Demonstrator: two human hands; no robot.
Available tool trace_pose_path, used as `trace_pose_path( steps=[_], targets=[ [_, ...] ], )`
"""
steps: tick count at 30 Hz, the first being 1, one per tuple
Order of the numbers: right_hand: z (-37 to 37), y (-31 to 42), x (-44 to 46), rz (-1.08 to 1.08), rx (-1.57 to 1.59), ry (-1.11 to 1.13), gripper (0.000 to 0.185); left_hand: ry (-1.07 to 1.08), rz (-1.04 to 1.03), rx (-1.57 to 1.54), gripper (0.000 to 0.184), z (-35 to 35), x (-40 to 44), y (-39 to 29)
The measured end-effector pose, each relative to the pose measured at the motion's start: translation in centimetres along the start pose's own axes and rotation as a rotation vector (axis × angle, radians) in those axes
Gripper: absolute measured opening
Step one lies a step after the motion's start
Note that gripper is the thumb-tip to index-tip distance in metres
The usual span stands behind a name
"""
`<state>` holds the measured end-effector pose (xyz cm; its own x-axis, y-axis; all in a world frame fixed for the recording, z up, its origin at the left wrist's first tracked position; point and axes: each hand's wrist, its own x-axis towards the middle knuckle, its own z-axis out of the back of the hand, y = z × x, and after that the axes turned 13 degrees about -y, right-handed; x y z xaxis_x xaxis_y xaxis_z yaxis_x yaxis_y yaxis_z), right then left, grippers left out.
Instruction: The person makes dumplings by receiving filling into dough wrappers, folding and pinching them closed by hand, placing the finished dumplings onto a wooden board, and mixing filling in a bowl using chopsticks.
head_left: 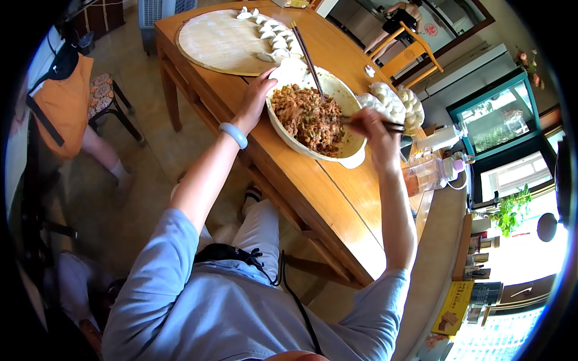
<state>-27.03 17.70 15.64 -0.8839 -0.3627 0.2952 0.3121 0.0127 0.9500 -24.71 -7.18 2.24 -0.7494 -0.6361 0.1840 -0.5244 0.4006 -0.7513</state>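
A large cream mixing bowl (pixel 293 140) stands at the table's near edge, partly filled with a chopped, reddish-brown filling (pixel 304 117). My left hand (pixel 257 99), a pale blue bangle on its wrist, grips the bowl's rim on the left. My right hand (pixel 376 129) is closed around dark chopsticks (pixel 394 127) over the bowl's right side; their tips reach into the filling, and motion blurs the fingers. Another pair of chopsticks (pixel 308 57) leans in the bowl with its upper ends past the far rim.
Behind the bowl, a round board (pixel 211 45) holds several dumplings (pixel 278 42). Bagged round items (pixel 388 102) and a clear plastic pitcher (pixel 430 175) stand right on the wooden table (pixel 337 207). A stool (pixel 103 90) and a person's leg are at left; another person (pixel 400 21) stands beyond a chair.
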Motion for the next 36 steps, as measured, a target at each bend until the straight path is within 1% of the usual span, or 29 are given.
trace_pose_path(
  steps=[1, 3, 4, 5, 7, 9, 11, 12, 13, 14, 17, 19, 21, 22, 23, 25, 27, 29, 31, 32, 33, 36],
  targets=[
    [0.0, -0.3, -1.0, -0.037, -0.116, 0.074, 0.027, 0.001, -0.001, 0.001, 0.045, 0.1, 0.1, 0.1],
    [1.4, 0.5, -1.9, -0.073, -0.144, 0.081, 0.026, -0.006, -0.004, 0.018, 0.045, 0.2, 0.2, 0.1],
    [2.5, 1.7, -2.0, -0.105, -0.224, 0.063, 0.024, -0.014, -0.004, 0.032, 0.045, 0.2, 0.1, 0.1],
    [3.7, 2.6, -2.2, -0.063, -0.280, 0.029, 0.025, -0.021, -0.005, 0.046, 0.044, 0.2, 0.0, 0.0],
    [4.9, 5.2, -3.2, -0.003, -0.229, -0.105, 0.026, -0.011, -0.014, 0.025, 0.045, 0.3, 0.2, 0.4],
    [6.8, 6.3, -3.7, 0.059, -0.378, -0.184, 0.028, -0.005, -0.013, 0.007, 0.045, 0.2, 0.3, 0.3],
    [7.9, 4.0, -3.5, 0.005, -0.363, -0.132, 0.028, -0.010, 0.002, -0.005, 0.045, 0.1, 0.0, 0.0],
    [6.6, 3.0, -3.8, -0.023, -0.336, -0.109, 0.026, -0.014, 0.006, -0.001, 0.045, 0.2, 0.0, 0.2],
    [5.3, 1.1, -3.7, -0.005, -0.216, -0.143, 0.026, -0.015, 0.008, 0.002, 0.045, 0.3, 0.1, 0.3],
    [4.4, 0.6, -3.5, 0.019, -0.193, -0.141, 0.028, -0.018, 0.006, 0.004, 0.044, 0.3, 0.3, 0.4],
    [2.1, 1.0, -2.1, 0.045, -0.139, -0.172, 0.031, -0.039, 0.005, 0.042, 0.044, 0.2, 0.2, 0.4],
    [0.7, 1.1, -0.5, 0.090, -0.041, -0.177, 0.028, -0.043, -0.032, 0.073, 0.044, 0.2, 0.0, 0.4],
    [-1.3, 1.3, 0.0, 0.134, -0.032, -0.130, 0.025, -0.035, -0.042, 0.070, 0.044, 0.1, 0.0, 0.1],
    [-1.7, 0.2, 0.4, 0.142, -0.043, -0.036, 0.023, -0.025, -0.031, 0.052, 0.044, 0.0, 0.0, 0.0],
    [-2.7, 0.0, -0.2, 0.073, -0.041, 0.035, 0.022, -0.016, -0.017, 0.034, 0.044, 0.1, -0.1, 0.1],
    [-2.2, -1.3, -0.2, 0.012, -0.011, 0.014, 0.023, -0.004, -0.031, 0.048, 0.044, 0.2, 0.1, 0.2],
    [-0.1, 0.9, 0.1, -0.086, -0.146, -0.019, 0.024, -0.020, -0.048, 0.072, 0.044, 0.4, 0.1, 0.2],
    [1.3, 2.8, 0.6, -0.038, -0.229, -0.118, 0.028, -0.052, -0.064, 0.111, 0.044, 0.3, 0.0, 0.3],
    [2.0, 3.5, 1.4, 0.057, -0.143, -0.169, 0.030, -0.042, -0.038, 0.065, 0.044, 0.2, 0.1, 0.2],
    [1.4, 3.4, 1.8, 0.078, -0.089, -0.192, 0.030, -0.036, -0.022, 0.041, 0.044, 0.1, 0.0, 0.2],
    [0.4, 2.9, 2.3, 0.103, -0.099, -0.193, 0.030, -0.031, -0.015, 0.041, 0.044, 0.1, 0.0, 0.1],
    [-3.1, 0.3, 4.0, 0.100, -0.089, -0.147, 0.028, -0.027, -0.013, 0.058, 0.043, 0.2, 0.0, -0.1]
  ],
)
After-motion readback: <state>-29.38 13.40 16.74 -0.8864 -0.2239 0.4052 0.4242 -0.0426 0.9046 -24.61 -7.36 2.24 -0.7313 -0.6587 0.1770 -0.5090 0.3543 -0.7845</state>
